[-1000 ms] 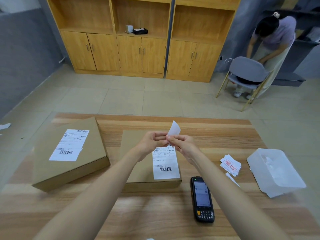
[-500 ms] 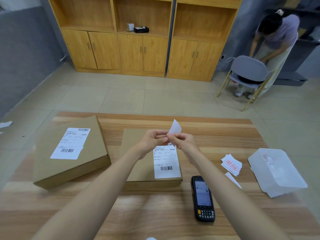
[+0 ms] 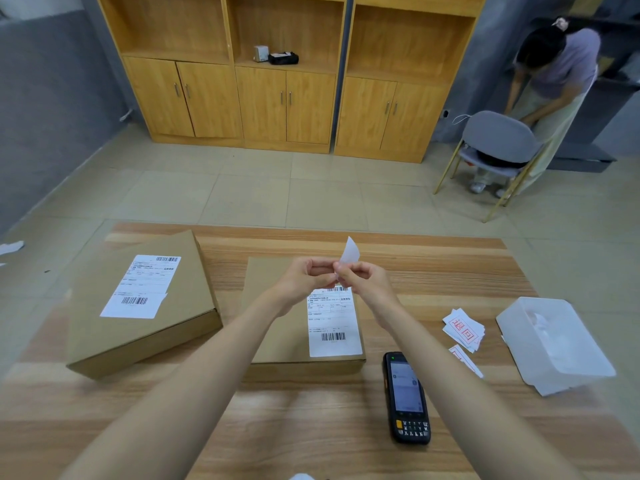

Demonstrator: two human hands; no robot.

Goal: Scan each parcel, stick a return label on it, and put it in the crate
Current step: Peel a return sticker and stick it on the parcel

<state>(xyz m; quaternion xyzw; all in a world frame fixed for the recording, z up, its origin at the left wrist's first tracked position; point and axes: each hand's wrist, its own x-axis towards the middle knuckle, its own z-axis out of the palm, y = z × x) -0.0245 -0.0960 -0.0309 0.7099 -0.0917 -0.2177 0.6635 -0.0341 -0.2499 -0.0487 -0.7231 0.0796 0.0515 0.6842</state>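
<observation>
the return label [image 3: 350,251] is a small white slip held up in the middle of the frame, its free end curling upward, above the far edge of the middle parcel [image 3: 289,341]. the left hand [image 3: 306,277] and the right hand [image 3: 367,277] meet at its lower end, each with fingertips pinched on it, which reads as peeling the sticker off its backing. to do this well, i would split the layers at one corner and draw the backing away low and slow so the sticker does not fold onto itself, touching the glue side as little as possible. the parcel lies flat on the bench [image 3: 433,271] right under the hands, with a shipping label [image 3: 332,320] over its right part. the sticker is best laid on bare cardboard to the left of that, clear of the barcodes, one edge down first and then smoothed flat. just right of the parcel's near corner lies the handheld scanner [image 3: 407,398]. further right is a small stack of red-printed labels [image 3: 464,329] beside a clear plastic tub [image 3: 554,344]; whether that tub is the crate i cannot tell. a second parcel [image 3: 138,306] sits at the left of the frame, well apart from the hands
</observation>
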